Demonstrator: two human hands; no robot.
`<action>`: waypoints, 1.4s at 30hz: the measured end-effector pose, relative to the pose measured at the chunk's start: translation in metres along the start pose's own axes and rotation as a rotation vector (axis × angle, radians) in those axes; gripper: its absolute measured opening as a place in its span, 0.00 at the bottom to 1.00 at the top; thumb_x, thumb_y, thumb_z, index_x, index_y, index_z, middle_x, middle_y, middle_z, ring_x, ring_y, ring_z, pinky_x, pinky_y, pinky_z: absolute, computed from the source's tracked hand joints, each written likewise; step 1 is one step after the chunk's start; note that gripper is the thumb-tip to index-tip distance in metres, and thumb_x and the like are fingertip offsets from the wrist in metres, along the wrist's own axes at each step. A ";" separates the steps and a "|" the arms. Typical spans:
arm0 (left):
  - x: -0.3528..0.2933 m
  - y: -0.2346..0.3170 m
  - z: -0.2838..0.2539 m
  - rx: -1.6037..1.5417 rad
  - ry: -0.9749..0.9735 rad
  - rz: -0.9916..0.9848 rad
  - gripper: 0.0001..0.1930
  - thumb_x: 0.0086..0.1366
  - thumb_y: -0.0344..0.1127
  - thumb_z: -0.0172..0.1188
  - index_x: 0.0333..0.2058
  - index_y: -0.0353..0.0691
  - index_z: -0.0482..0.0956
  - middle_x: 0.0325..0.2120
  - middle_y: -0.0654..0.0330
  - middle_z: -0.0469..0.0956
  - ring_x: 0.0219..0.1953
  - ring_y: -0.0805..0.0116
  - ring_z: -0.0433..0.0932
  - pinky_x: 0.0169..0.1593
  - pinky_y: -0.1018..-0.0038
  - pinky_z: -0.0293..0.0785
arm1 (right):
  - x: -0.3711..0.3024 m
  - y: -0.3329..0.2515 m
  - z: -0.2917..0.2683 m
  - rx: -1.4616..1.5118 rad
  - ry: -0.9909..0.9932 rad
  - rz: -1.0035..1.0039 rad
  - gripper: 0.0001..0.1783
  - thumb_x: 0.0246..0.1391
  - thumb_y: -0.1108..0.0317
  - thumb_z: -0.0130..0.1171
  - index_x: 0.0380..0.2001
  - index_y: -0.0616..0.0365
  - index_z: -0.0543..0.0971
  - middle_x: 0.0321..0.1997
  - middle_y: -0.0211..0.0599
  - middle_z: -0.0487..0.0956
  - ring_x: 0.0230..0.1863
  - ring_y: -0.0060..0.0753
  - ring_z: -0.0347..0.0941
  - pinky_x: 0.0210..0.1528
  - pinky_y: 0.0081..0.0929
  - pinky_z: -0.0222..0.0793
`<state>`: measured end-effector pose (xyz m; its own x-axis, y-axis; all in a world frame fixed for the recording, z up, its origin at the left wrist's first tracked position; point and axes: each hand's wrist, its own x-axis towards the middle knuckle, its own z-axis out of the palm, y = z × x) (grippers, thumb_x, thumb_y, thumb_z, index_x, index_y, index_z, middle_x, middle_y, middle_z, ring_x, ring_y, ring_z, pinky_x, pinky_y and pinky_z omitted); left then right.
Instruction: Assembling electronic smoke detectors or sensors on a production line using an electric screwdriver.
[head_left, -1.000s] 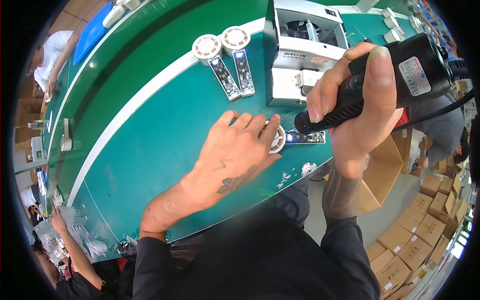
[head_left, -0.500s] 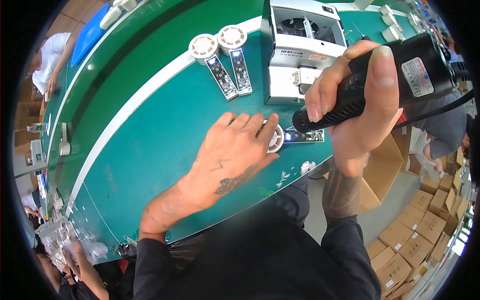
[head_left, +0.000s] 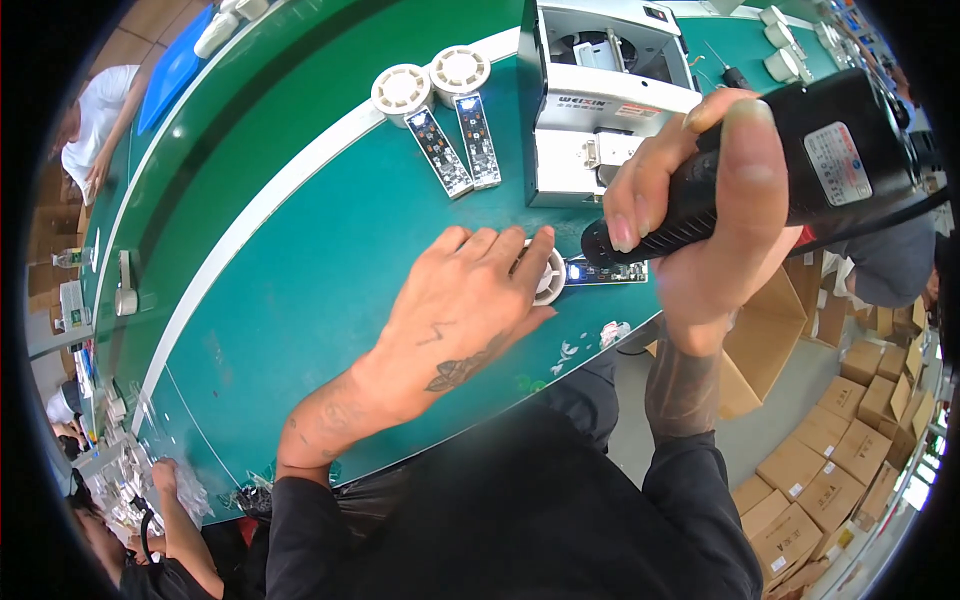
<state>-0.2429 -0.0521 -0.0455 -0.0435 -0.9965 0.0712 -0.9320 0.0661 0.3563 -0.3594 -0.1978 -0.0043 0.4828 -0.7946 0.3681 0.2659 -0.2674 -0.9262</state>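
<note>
Green workbench (head_left: 300, 270), right hand (head_left: 722, 260) gripping black corded tool (head_left: 815, 130), left hand (head_left: 472, 290) clasping white round part (head_left: 549, 282), lit circuit board (head_left: 608, 272) alongside

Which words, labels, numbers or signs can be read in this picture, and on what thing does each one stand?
I will not copy any wording; the markings stand here:
Silver machine: large dark lettering on its front, clear but not quoted.
Same machine: orange-red label, too small to read.
Black corded tool in the right hand: white label, print too small.
Cardboard boxes: dark marks, too small or blurred.
</note>
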 end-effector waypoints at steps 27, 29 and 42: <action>0.008 0.012 -0.002 0.009 -0.010 -0.020 0.29 0.61 0.41 0.72 0.57 0.30 0.77 0.42 0.52 0.81 0.40 0.54 0.80 0.46 0.63 0.76 | 0.057 -0.030 0.009 -0.050 0.301 -0.095 0.20 0.65 0.55 0.66 0.31 0.63 0.79 0.11 0.29 0.71 0.09 0.22 0.66 0.13 0.23 0.61; 0.009 0.012 -0.003 0.014 -0.020 -0.013 0.29 0.61 0.41 0.72 0.57 0.29 0.77 0.43 0.52 0.81 0.40 0.53 0.80 0.46 0.63 0.76 | 0.058 -0.033 0.004 -0.041 0.268 -0.112 0.19 0.64 0.55 0.67 0.30 0.62 0.79 0.11 0.29 0.72 0.08 0.22 0.65 0.13 0.22 0.60; 0.010 0.004 -0.006 -0.038 -0.065 -0.032 0.32 0.59 0.39 0.73 0.59 0.31 0.75 0.40 0.54 0.78 0.39 0.54 0.77 0.44 0.63 0.72 | 0.003 -0.029 -0.010 0.240 0.075 0.235 0.27 0.74 0.43 0.40 0.49 0.59 0.72 0.15 0.41 0.70 0.12 0.34 0.64 0.18 0.32 0.65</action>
<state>-0.2453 -0.0613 -0.0380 -0.0382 -0.9993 -0.0008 -0.9191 0.0348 0.3926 -0.3736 -0.1982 0.0225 0.4937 -0.8596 0.1317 0.3475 0.0563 -0.9360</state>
